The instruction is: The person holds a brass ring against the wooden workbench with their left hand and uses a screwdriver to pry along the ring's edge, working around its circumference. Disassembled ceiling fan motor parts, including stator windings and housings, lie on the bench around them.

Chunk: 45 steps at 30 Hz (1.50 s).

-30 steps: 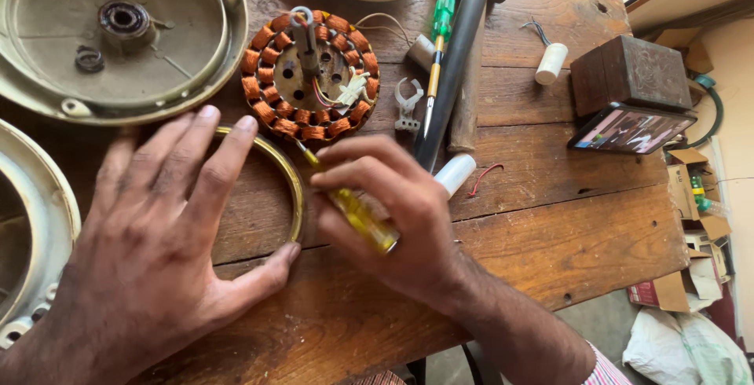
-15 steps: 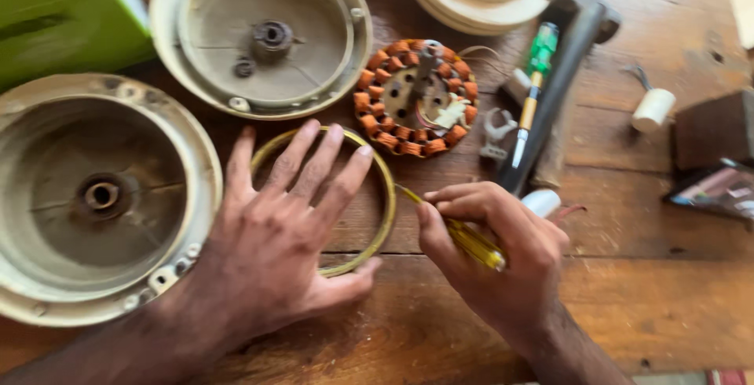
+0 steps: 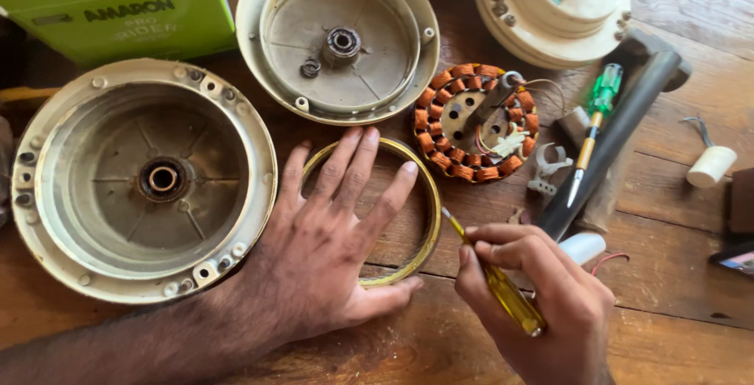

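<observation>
A person's left hand (image 3: 334, 251) lies flat and spread, fingers wide, on a thin brass-coloured metal ring (image 3: 428, 204) near the middle of a worn, grooved wooden table (image 3: 667, 291). The right hand (image 3: 542, 295) is closed around a screwdriver (image 3: 503, 287) with a clear yellow handle, its tip touching the ring's right edge. Left of the ring sits a large round cream metal housing (image 3: 141, 181), dusty inside, a dark bearing hub at its centre. Beyond it, a shallower round cover (image 3: 338, 39) holds a bearing and a small loose washer. To the right lies a stator (image 3: 477, 122) ringed with copper-orange windings, then a green-handled tester screwdriver (image 3: 593, 130) resting against a dark cylindrical bar (image 3: 620, 137). A green cardboard box (image 3: 110, 8) stands at the far left, a cream motor body (image 3: 554, 8) at the far right.
</observation>
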Each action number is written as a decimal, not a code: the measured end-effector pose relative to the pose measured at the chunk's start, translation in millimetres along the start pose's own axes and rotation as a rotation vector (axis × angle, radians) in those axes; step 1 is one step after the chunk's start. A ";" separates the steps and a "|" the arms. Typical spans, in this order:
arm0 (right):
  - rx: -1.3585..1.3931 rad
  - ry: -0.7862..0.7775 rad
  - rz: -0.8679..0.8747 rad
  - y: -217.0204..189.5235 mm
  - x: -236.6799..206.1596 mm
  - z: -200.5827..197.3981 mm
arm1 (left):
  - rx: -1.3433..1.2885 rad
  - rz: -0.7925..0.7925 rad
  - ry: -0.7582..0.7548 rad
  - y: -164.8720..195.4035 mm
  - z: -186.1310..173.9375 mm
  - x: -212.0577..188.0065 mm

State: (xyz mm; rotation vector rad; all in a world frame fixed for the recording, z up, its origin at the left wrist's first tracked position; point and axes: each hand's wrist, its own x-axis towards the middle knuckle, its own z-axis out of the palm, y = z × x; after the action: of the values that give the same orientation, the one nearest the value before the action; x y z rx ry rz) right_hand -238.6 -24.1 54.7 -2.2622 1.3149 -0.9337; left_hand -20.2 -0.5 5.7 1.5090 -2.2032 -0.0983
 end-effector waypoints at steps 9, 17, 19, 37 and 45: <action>-0.012 -0.047 -0.076 3.2 6.2 1.3 | 0.024 -0.010 -0.009 -0.2 -0.1 -1.5; 0.032 -0.162 -0.130 4.7 3.5 1.0 | 0.172 0.023 0.012 -9.8 -0.6 -7.0; 0.083 -0.149 -0.132 5.1 0.7 4.0 | 0.206 0.022 -0.010 -12.4 -1.7 -9.8; 0.080 -0.070 -0.245 6.1 2.9 1.8 | 0.237 0.006 0.041 -22.2 4.3 -12.0; 0.736 0.027 -0.429 19.7 -3.2 22.4 | 0.201 0.022 0.014 -17.9 4.5 -11.4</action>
State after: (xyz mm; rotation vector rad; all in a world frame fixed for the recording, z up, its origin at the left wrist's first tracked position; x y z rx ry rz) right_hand -236.4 -31.7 25.7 -1.9374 0.3626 -1.3180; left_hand -3.2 1.8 -7.7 1.5833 -2.2741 0.1448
